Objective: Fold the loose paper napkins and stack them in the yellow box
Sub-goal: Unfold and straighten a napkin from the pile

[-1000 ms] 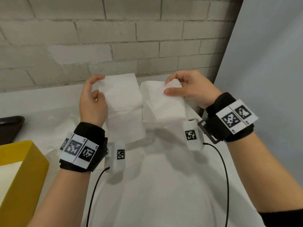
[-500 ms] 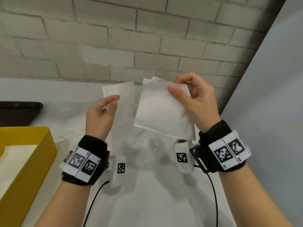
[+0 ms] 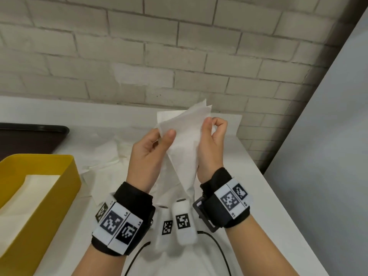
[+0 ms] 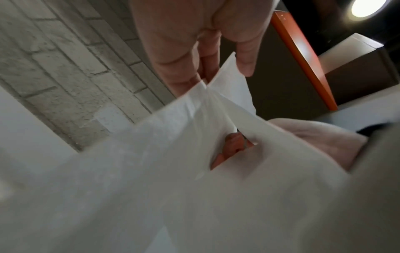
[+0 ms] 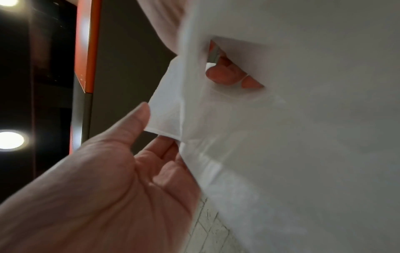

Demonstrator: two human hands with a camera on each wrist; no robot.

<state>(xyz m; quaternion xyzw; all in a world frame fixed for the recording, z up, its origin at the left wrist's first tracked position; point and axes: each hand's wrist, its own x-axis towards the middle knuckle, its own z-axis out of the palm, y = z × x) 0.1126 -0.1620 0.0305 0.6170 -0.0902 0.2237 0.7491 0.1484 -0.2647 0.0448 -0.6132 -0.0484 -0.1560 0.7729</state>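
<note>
Far left on the white bench sits a dark tray, and just in front of it the yellow box, with white folded napkins already lying inside. Next along, loose napkins lie spread flat on the bench beside the box.

Now to the middle: the left hand is up off the bench, thumb on the near face of a white paper napkin and fingers behind it, pinching its left edge. The napkin hangs between both hands, its layered top corners fanned out and pointing up toward the brick wall. The left wrist view shows the paper draped close over the lens, so just how many layers there are is hard to call.

On the right, the right hand pinches the napkin's right edge between thumb and curled fingertips, the two hands close together. Both wrists wear black bands with printed markers.
</note>
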